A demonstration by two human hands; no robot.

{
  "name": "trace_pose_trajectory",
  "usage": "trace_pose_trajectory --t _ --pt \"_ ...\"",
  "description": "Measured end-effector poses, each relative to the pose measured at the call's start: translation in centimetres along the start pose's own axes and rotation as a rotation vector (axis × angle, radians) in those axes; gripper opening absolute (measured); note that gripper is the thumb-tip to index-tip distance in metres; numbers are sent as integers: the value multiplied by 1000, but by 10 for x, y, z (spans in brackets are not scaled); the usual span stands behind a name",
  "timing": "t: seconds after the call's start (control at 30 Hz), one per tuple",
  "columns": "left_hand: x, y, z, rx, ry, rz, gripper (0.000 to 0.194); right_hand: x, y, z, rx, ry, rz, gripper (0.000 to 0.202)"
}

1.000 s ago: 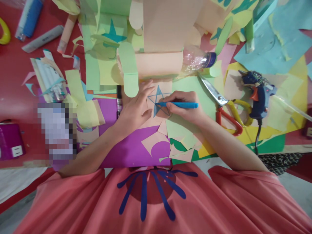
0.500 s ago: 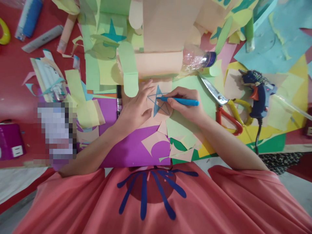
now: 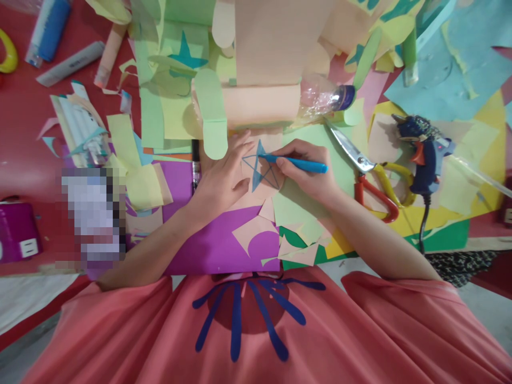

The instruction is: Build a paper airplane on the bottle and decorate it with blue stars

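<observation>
A pale peach piece of paper (image 3: 248, 199) bears a star outline (image 3: 257, 173) in blue, its middle part filled in. My left hand (image 3: 222, 178) lies on the left side of this paper, fingers apart and holding nothing. In my right hand (image 3: 306, 168) is a blue marker (image 3: 310, 165), gripped between thumb and fingers, its tip touching the star near the upper point. Under and around the paper are a purple sheet (image 3: 200, 242) and a light green sheet (image 3: 294, 205).
Right of my right hand lie open scissors (image 3: 362, 164) and a blue glue gun (image 3: 428, 165) with a cable. A plastic bottle (image 3: 320, 98) wrapped in peach paper lies beyond my hands. Markers (image 3: 82, 125), paper scraps (image 3: 140, 184) and a pixelated object (image 3: 94, 213) are at the left.
The marker tip has shifted slightly right and up on the star, and my right hand moved a little with it. My left hand has stayed in place.
</observation>
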State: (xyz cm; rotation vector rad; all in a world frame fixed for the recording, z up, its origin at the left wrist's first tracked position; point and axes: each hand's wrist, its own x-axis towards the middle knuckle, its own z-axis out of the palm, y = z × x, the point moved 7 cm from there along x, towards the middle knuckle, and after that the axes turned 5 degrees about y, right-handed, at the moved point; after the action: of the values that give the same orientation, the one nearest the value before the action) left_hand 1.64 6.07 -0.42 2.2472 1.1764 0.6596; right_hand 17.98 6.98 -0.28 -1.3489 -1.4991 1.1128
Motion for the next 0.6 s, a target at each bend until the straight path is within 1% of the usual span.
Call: trace_pose_trajectory --t 0.13,0.3,0.6 --pt "0 1 0 8 16 1 69 -1 0 1 -33 -22 16 7" --pt "0 1 1 23 6 4 67 -2 1 4 -6 -45 8 10" --pt "0 2 -1 66 33 23 65 -3 -1 9 26 -127 -10 15"
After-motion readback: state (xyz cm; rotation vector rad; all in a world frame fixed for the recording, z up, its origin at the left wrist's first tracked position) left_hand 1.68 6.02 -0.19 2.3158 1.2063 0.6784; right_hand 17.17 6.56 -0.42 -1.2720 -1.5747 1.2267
